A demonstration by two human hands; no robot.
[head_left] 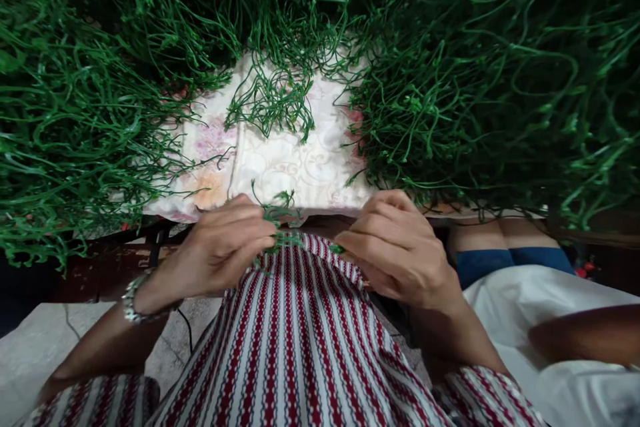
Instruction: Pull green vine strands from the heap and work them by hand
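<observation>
My left hand (233,237), with a bracelet at its wrist, is closed around a few thin green stems (287,239) that look like plastic plant parts. Their ends stick out past the fingertips, somewhat blurred. Across from it, my right hand (395,247) is pinched, with a small green stem tip (337,249) showing at its thumb and finger. Both hands are over my lap, just in front of the table edge, a short gap between them. A small loose cluster of the same stems (277,103) lies on the flowered tablecloth (300,170) beyond.
Big tangled heaps of green stems rise at the left (75,107), at the back and at the right (425,107), some hanging over the table edge. At my right sits another person (550,327) in a white top and blue shorts, an arm showing.
</observation>
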